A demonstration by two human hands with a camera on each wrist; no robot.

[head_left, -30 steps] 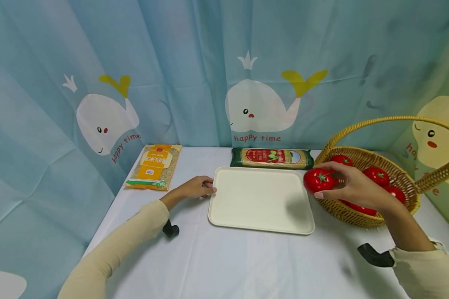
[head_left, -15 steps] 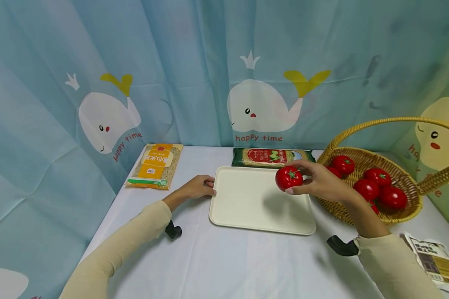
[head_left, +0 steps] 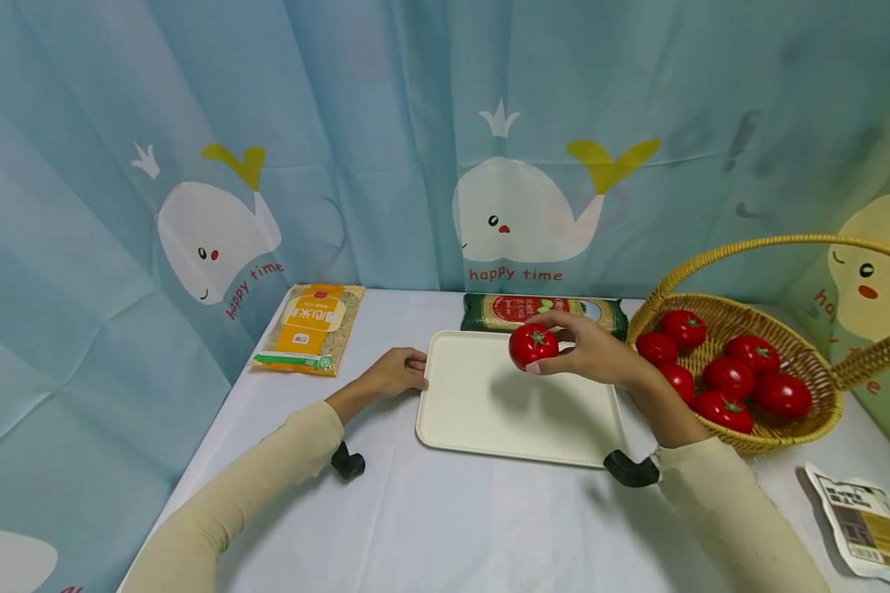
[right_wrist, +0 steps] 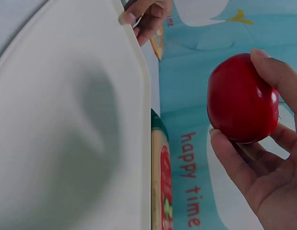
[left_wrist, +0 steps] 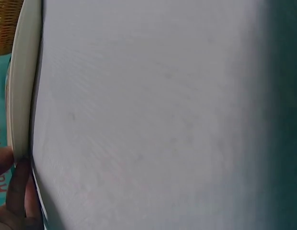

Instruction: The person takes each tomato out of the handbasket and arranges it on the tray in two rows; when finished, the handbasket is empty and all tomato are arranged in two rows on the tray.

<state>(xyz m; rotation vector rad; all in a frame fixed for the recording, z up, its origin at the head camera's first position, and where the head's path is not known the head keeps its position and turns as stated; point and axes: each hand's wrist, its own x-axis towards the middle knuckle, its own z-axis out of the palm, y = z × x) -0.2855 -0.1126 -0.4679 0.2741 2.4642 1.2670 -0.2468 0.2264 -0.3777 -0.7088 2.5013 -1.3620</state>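
Observation:
A glossy red tomato (head_left: 532, 346) with a green calyx is held above the cream tray (head_left: 482, 420) by my right hand (head_left: 597, 350). In the right wrist view, the thumb and fingers grip the tomato (right_wrist: 242, 100) from both sides, and its shadow falls on the tray. My left hand (head_left: 393, 372) pinches the tray's left edge. The left wrist view shows the thumb and fingers around the tray rim (left_wrist: 24, 86); part of the hand is out of that frame. A wicker basket (head_left: 823, 412) on the right holds several more red tomatoes (head_left: 728, 377).
Behind the tray lies a green noodle packet (head_left: 504, 311). A yellow and orange grain bag (head_left: 307, 329) sits at the back left. A white and brown pouch (head_left: 868, 523) lies at the front right. The basket's tall handle (head_left: 764, 240) arches over its opening. Blue curtains hang behind the table.
My right hand has carried the tomato leftward from beside the basket to over the middle of the tray. My left hand has stayed on the tray's edge. The pouch has come into view.

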